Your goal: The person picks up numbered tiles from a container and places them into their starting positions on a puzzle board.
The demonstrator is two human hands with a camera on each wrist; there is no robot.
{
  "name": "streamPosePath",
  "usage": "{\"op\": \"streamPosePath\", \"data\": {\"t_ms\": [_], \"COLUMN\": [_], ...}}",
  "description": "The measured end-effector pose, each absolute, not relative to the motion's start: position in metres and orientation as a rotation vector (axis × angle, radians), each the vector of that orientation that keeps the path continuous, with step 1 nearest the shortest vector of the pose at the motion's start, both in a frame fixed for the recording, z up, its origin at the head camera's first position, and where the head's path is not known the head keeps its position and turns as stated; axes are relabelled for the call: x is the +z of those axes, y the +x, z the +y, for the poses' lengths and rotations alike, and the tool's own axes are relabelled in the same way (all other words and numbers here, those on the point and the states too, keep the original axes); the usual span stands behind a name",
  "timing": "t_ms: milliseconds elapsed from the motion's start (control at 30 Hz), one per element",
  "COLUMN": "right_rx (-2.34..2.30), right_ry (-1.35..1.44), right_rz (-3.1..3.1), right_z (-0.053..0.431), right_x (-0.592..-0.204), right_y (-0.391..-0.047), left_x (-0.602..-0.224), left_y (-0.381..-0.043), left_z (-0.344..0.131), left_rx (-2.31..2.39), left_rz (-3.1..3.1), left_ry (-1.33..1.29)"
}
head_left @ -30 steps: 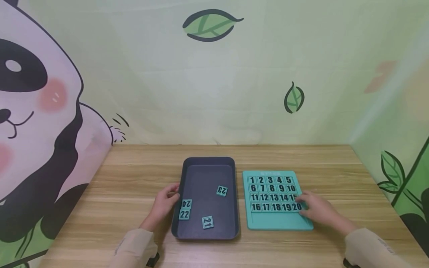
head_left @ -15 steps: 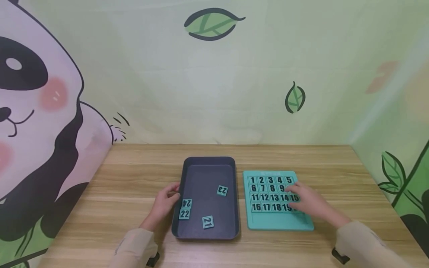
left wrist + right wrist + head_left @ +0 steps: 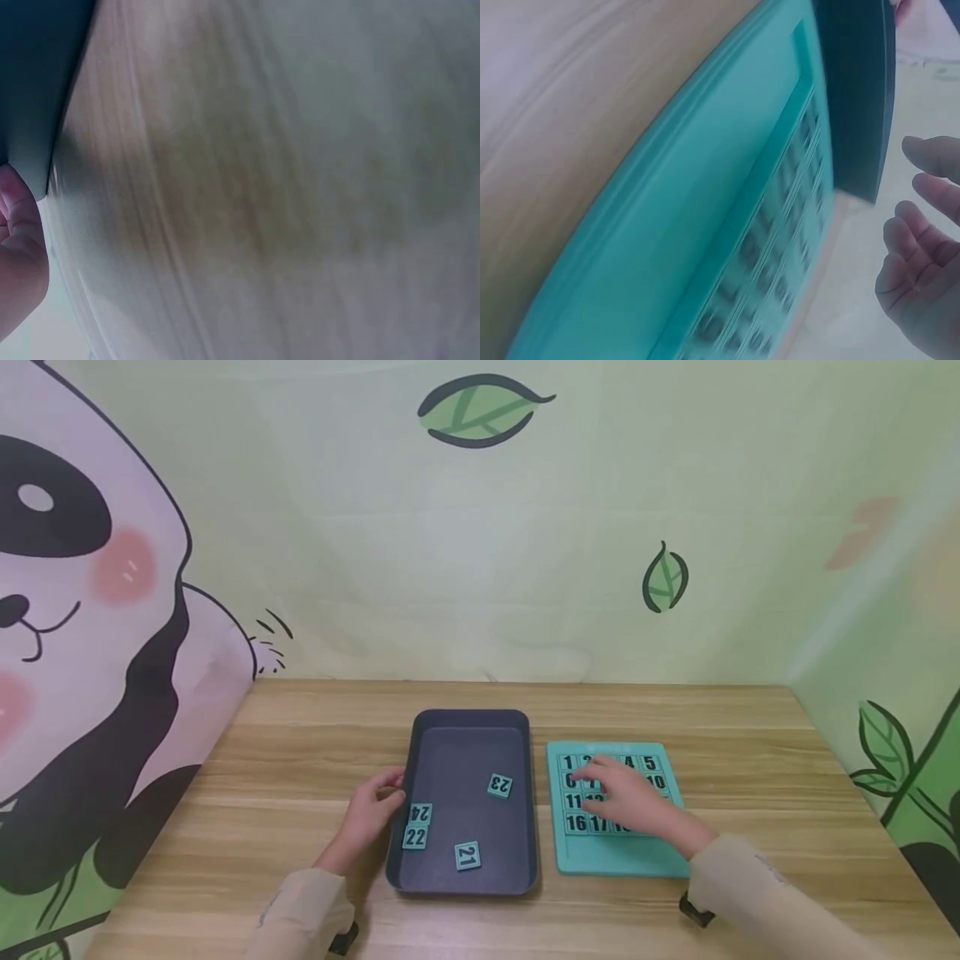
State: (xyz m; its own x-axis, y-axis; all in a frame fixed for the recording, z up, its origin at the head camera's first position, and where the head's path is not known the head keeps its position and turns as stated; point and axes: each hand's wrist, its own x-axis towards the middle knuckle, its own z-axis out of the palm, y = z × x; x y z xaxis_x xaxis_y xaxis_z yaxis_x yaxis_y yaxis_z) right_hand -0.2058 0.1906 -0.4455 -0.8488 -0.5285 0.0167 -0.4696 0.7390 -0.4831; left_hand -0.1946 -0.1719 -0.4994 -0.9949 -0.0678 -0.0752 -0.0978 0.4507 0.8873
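A dark blue tray [image 3: 472, 743] lies on the table with several loose number tiles in it. Tile 23 [image 3: 500, 786] is toward its right side, tile 21 [image 3: 467, 856] near the front, and tiles 24 [image 3: 421, 813] and 22 [image 3: 415, 837] along the left wall. My left hand [image 3: 367, 814] touches the tray's left side from outside, fingers loosely bent. To the right is a teal number board [image 3: 622, 857] bearing rows of tiles. Over it hovers my right hand [image 3: 626, 793], fingers spread and holding nothing, hiding the middle tiles. The right wrist view shows that hand's parted fingers [image 3: 930, 157].
The wooden table [image 3: 315, 727] runs back to a printed fabric backdrop [image 3: 360, 527] with a panda and leaves. A narrow gap separates tray and board. The board's lowest strip bears no tiles.
My right hand has moved left across the board, from its right edge to above the left and middle columns. My left hand stays at the tray, and the tiles keep their places.
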Motion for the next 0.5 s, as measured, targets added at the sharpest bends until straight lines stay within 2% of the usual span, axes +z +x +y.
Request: {"op": "streamPosePath", "data": {"t_ms": [500], "right_rx": [-0.731], "right_ry": [-1.085], "right_rz": [2.709], "right_z": [0.122], "right_x": [-0.446], "right_y": [-0.202], "left_x": [-0.501], "left_y": [-0.195], "left_z": [-0.172], "left_rx": [1.660], "left_rz": [2.632], "left_ry": [-0.163]}}
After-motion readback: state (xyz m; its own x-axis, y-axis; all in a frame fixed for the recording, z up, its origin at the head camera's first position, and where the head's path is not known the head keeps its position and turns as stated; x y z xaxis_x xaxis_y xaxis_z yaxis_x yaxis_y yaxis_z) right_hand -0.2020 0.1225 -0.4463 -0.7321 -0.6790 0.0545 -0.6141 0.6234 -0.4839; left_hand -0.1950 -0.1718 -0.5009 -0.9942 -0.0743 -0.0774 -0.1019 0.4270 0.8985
